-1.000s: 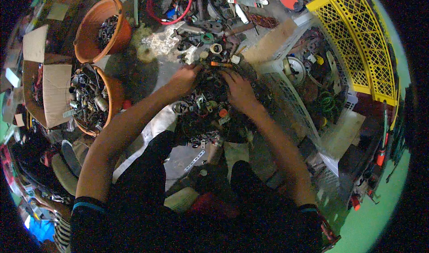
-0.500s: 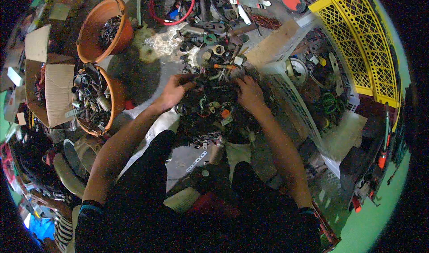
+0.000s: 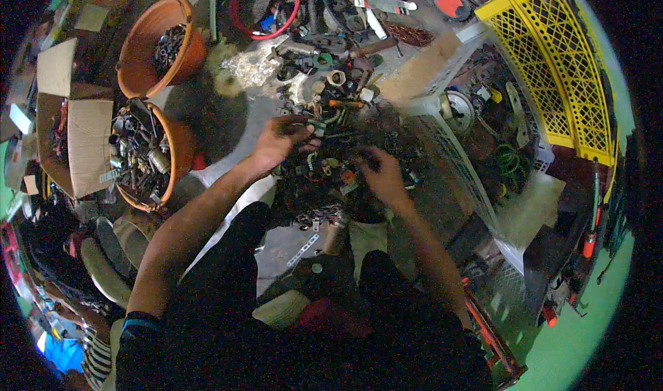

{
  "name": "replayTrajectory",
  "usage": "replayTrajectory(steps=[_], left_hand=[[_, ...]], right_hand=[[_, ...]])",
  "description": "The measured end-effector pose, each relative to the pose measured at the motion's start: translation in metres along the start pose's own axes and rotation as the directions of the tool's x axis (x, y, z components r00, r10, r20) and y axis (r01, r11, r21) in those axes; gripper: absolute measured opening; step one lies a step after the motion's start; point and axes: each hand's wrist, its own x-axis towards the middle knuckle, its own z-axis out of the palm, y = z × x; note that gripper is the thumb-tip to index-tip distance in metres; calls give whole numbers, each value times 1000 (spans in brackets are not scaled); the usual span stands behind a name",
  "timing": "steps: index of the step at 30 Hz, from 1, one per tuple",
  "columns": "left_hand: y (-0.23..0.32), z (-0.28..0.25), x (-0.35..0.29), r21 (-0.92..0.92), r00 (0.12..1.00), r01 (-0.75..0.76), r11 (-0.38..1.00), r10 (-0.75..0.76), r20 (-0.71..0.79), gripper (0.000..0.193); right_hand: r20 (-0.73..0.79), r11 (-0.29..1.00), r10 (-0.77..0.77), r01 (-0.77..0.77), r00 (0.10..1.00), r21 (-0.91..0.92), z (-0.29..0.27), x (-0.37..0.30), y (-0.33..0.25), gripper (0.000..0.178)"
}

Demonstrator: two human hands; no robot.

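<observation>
Between my knees lies a heap of dark small metal parts (image 3: 324,170), with fittings and hardware mixed in. My left hand (image 3: 282,142) is over the heap's left side, closed round a small grey metal piece (image 3: 317,126) that pokes out at the fingertips. On the right, my right hand (image 3: 382,178) is low over the heap with its fingers curled in; whatever they hold is dark and hidden. An orange round part (image 3: 347,176) lies between the hands. Beyond them are an orange-handled piece (image 3: 345,103) and a brass-coloured hex nut (image 3: 336,78).
Two orange buckets (image 3: 188,63) of metal parts and an open cardboard box (image 3: 92,139) stand at left. A white crate (image 3: 452,142) of mixed parts is at right, below a yellow plastic crate (image 3: 552,59). A red hose (image 3: 298,4) coils at the far side.
My right hand has come nearer and lower over the heap, its fingers curling in. My left hand has shifted slightly right and now shows a small grey metal piece.
</observation>
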Motion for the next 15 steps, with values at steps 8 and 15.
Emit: replayTrajectory(steps=[8,15], left_hand=[[36,48,-1,238,986,-159,958,143,83,40],[53,70,9,460,833,-536,708,356,423,45]], right_hand=[[-59,992,-46,52,997,117,6,-12,-4,29],[-24,993,27,-24,999,118,3,-18,-3,30]])
